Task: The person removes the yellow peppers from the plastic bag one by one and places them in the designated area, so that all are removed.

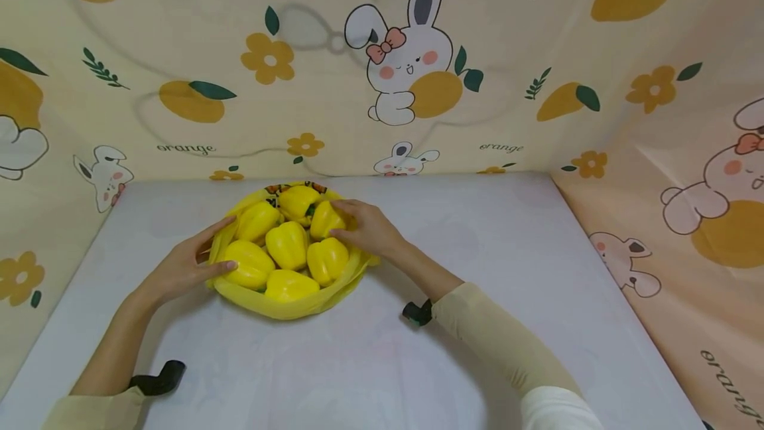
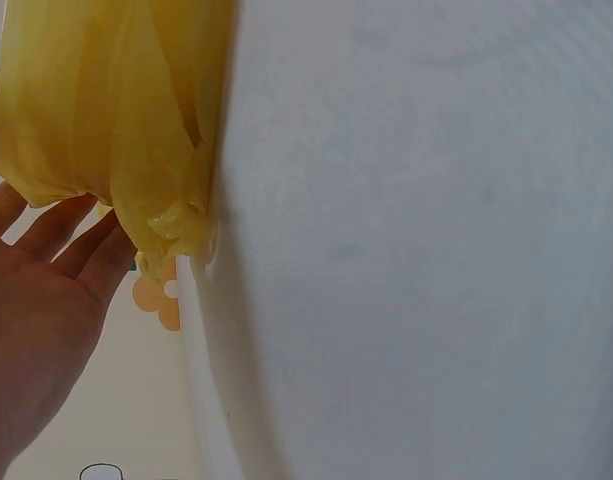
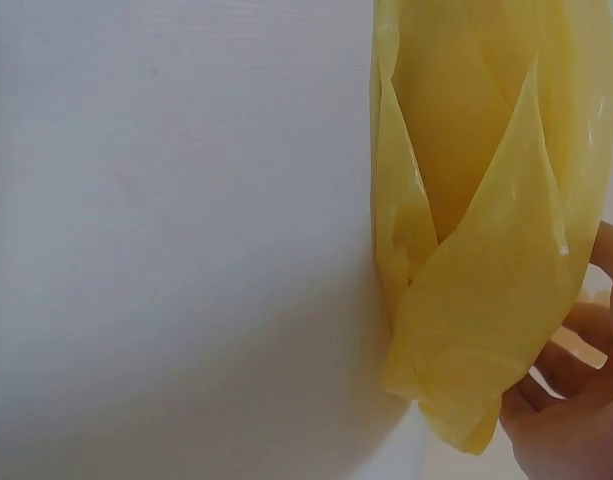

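Note:
Several yellow bell peppers [image 1: 287, 246] lie packed together inside an open yellow plastic bag [image 1: 280, 308], its rim spread in a rough circle. At the bag's left side, my left hand [image 1: 179, 269] holds the edge, thumb reaching over it to a pepper. My right hand [image 1: 376, 229] curves round the right edge, its thumb and index finger over the upper right pepper [image 1: 327, 220]. From the left wrist, fingers [image 2: 81, 235] show against the bag's outer wall [image 2: 96, 110]. In the right wrist view, bent fingers [image 3: 566, 368] lie behind loose folds of the bag [image 3: 496, 300].
The bag rests on a white tabletop [image 1: 334, 377], towards its back left. Behind the table hangs a cream cloth [image 1: 334, 98] printed with rabbits and oranges, which also lines both sides. Black wrist devices [image 1: 161, 380] sit at both sleeves.

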A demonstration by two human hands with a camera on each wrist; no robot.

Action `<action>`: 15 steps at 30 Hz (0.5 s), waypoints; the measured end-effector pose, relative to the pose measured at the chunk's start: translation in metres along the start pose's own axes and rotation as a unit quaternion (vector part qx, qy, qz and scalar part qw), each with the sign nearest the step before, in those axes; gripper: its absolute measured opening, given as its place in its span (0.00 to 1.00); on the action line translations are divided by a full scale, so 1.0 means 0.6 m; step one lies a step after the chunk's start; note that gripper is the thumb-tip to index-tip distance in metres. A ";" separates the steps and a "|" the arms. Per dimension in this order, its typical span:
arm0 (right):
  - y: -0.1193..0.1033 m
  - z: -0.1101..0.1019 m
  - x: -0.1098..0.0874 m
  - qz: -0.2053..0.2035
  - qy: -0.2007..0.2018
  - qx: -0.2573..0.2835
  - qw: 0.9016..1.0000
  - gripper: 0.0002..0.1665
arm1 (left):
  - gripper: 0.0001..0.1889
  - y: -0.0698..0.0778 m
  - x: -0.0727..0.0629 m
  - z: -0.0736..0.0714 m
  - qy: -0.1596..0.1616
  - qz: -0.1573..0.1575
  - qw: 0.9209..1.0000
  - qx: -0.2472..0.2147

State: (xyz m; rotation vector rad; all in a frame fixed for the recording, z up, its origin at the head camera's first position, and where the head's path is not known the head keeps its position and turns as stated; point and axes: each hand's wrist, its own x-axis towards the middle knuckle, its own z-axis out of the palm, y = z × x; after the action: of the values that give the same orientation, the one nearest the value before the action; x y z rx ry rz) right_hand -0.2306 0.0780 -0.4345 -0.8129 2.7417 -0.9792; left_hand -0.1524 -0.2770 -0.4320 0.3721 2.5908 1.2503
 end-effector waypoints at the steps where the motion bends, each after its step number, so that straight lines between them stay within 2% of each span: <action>1: 0.000 0.000 0.001 0.003 0.002 0.001 1.000 0.38 | 0.45 0.000 0.000 0.001 0.000 0.000 1.000 0.000; 10: 0.005 -0.002 0.010 0.043 -0.006 0.037 0.998 0.42 | 0.46 0.002 0.006 0.004 0.001 0.001 1.000 0.004; 15: 0.006 0.000 0.017 0.050 -0.018 0.066 0.996 0.44 | 0.45 0.000 0.003 0.004 0.003 -0.001 1.000 0.010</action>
State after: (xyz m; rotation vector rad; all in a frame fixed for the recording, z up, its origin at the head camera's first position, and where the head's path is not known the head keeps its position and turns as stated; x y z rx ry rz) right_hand -0.2412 0.0751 -0.4360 -0.6575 2.6250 -1.1007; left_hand -0.1534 -0.2746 -0.4337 0.3709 2.6095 1.2281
